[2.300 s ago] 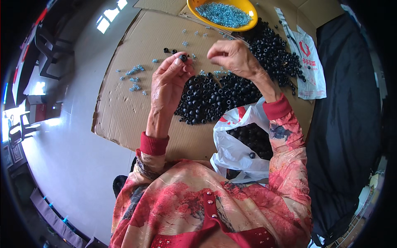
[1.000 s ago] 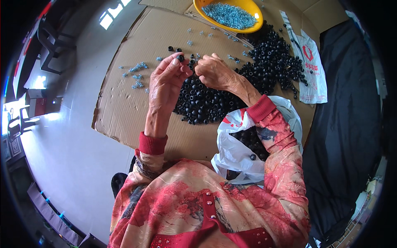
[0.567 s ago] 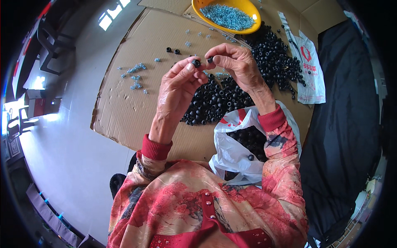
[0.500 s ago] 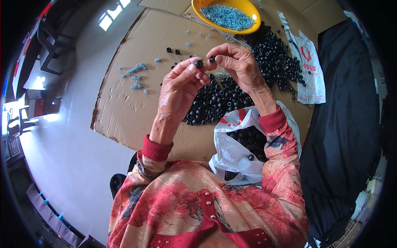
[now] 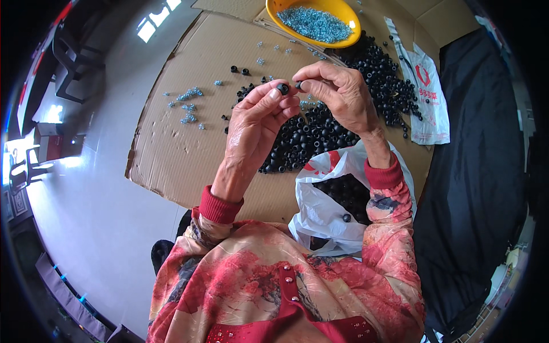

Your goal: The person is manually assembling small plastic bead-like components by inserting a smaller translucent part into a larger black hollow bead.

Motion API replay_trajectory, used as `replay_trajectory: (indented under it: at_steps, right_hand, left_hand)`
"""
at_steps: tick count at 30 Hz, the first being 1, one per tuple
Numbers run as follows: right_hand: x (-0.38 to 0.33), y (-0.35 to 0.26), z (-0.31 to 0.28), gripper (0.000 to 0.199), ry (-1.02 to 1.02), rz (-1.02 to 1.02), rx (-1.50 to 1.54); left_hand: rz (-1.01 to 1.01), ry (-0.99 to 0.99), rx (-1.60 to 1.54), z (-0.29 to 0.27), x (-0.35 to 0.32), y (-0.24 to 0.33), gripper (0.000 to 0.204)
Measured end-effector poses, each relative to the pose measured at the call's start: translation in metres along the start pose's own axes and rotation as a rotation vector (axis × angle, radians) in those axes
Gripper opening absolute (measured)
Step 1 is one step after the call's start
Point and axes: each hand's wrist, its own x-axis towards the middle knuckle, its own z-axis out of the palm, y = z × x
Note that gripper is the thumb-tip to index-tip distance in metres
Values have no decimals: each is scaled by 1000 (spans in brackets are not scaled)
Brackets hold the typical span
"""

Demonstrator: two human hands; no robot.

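Observation:
Between thumb and fingers, my left hand (image 5: 260, 111) pinches a round black plastic piece (image 5: 282, 88) with a hole facing up. Close beside it on the right, my right hand (image 5: 340, 91) pinches a smaller dark piece (image 5: 298, 85), mostly covered by the fingertips. A narrow gap seems to separate the two pieces. Beneath and beyond the hands, a pile of similar black pieces (image 5: 303, 140) lies on a flat cardboard sheet (image 5: 166, 137). A second pile (image 5: 383, 74) spreads to the right of my right hand.
A yellow bowl (image 5: 357, 30) of small clear-blue springs or rings stands at the far edge. Small clusters of blue pieces (image 5: 189, 107) lie left. An open white plastic bag (image 5: 320, 211) with black balls sits near my right forearm. A flat white bag (image 5: 432, 108) lies at right.
Both hands have shifted slightly to the right, still pinching their pieces. The black piece in my left hand has turned a little.

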Motion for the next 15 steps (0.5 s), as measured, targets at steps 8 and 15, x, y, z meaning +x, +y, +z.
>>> replay_trajectory:
  at_steps: [8, 15]
  right_hand:
    - [-4, -2, 18, 13, 237, -354, -265]
    - [-5, -14, 1, 11, 154, -153, 12]
  left_hand:
    - [-26, -2, -146, 5, 2, -3, 22]
    - [-80, -141, -277, -3, 2, -6, 24]
